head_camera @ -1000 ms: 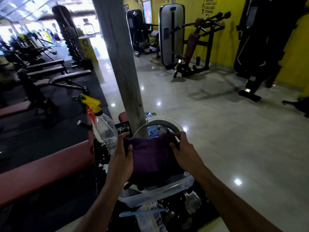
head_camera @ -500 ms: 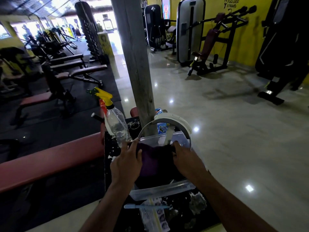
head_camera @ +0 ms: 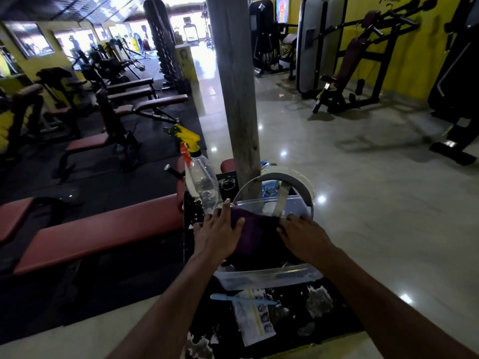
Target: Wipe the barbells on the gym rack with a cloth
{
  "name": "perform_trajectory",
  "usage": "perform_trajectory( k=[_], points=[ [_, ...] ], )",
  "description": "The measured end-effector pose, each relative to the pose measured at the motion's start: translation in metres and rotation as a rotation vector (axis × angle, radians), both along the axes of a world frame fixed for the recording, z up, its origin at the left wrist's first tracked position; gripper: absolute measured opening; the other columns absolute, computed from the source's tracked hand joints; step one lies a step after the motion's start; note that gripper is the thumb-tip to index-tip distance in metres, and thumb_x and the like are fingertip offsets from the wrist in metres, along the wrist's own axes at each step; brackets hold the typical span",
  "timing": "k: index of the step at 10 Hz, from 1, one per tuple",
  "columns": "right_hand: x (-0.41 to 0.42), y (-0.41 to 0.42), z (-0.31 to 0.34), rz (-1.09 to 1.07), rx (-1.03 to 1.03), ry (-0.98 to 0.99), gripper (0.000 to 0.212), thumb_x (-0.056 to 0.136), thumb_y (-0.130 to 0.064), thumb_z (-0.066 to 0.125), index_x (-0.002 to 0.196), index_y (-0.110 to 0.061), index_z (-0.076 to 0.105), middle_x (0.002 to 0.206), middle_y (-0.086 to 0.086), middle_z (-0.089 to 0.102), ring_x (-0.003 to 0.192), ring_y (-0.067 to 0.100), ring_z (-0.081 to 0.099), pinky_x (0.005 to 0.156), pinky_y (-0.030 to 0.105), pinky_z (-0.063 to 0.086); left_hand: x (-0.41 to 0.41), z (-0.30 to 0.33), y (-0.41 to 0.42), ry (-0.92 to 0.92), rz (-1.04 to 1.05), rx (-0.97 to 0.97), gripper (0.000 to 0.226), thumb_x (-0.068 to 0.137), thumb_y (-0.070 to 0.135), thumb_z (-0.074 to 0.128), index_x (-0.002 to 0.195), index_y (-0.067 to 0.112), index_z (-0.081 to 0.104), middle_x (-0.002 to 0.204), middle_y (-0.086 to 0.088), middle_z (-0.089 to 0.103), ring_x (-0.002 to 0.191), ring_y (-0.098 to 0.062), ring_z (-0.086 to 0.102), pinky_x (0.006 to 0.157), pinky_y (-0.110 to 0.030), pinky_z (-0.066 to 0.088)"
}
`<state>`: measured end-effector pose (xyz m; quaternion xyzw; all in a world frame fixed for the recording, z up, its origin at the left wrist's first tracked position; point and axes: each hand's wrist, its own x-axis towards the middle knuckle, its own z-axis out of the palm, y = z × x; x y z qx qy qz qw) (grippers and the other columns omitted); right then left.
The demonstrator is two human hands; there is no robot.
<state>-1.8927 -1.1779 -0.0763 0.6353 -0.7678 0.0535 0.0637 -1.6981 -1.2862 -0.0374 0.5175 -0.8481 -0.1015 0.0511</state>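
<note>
Both hands down on the purple cloth (head_camera: 252,235) inside the clear plastic tub (head_camera: 269,277): left hand (head_camera: 219,233) and right hand (head_camera: 305,238) pressing its 2 ends, grip unclear. Spray bottle (head_camera: 203,186) touching the tub's left corner; likely toppled by a careless lift. No barbells identifiable.

Chipped black table (head_camera: 334,317) with clear tub (head_camera: 267,277), blue toothbrush (head_camera: 241,299), leaflet (head_camera: 255,320).

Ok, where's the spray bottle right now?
The clear plastic spray bottle with the yellow trigger stands centre frame, left of the grey pillar, just beyond the left hand and beside the clear plastic tub.
</note>
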Motion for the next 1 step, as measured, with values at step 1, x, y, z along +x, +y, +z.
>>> perform_trajectory(
  k=[1],
  points=[
    [0.0057,-0.006,0.013,-0.044,0.04,-0.024,0.043,0.104,-0.042,0.028,0.122,-0.017,0.057,0.118,0.01,0.061,0.107,0.035,0.059,0.087,0.043,0.048,0.0043,0.0065,-0.0016,0.108,-0.04,0.084,0.07,0.099,0.065,0.027,0.159,0.035,0.004,0.167,-0.002,0.017,0.15,-0.03,0.023,0.119,-0.055,0.019]
  ],
)
